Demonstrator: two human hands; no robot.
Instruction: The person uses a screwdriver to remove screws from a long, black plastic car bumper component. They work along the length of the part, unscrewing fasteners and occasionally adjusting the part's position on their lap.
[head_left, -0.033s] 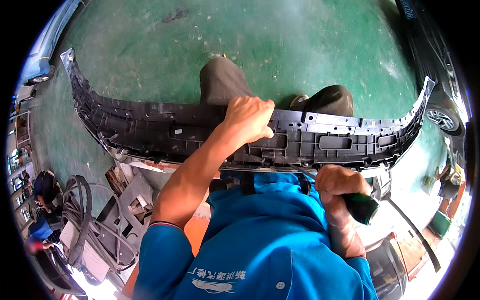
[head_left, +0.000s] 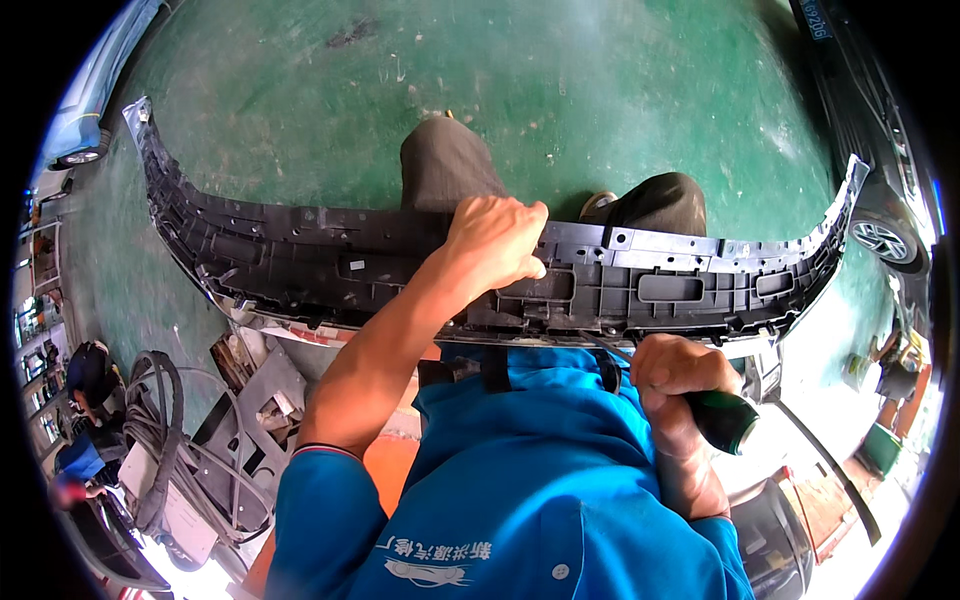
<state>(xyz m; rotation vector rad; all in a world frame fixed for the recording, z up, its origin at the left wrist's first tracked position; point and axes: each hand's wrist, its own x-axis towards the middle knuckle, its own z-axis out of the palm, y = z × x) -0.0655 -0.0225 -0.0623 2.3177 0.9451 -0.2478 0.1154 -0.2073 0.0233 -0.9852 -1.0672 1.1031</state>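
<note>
The bumper [head_left: 622, 290] is showing matt black plastic with ribs and recesses, while the tool handle [head_left: 722, 420] is gleaming like smooth, glossy plastic and its thin shaft [head_left: 612, 349] is looking metallic. The shirt [head_left: 500, 450] is creasing as soft matt cloth, and the trousers [head_left: 447, 165] are looking like duller cloth. The floor [head_left: 560, 90] is giving off a faint, scuffed sheen.
</note>
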